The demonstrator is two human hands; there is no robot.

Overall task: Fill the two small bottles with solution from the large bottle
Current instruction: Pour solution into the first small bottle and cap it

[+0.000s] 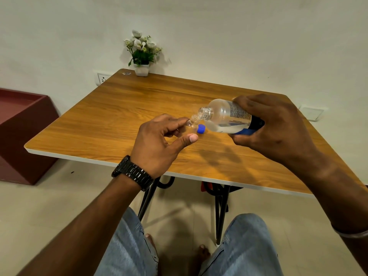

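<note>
While the right hand (276,126) grips the large bottle (227,116) round its labelled body, tipped almost level above the wooden table (103,116), its open neck sits just beside the mouth of a small bottle (192,122); the left hand (159,144) pinches that small clear bottle between its fingers, thumb stretched out below; a blue cap (201,129) lies on the table under both necks; clear liquid pools low in the large bottle; a potted plant (141,54) stands at the far edge; a black watch (132,173) circles the left wrist.
</note>
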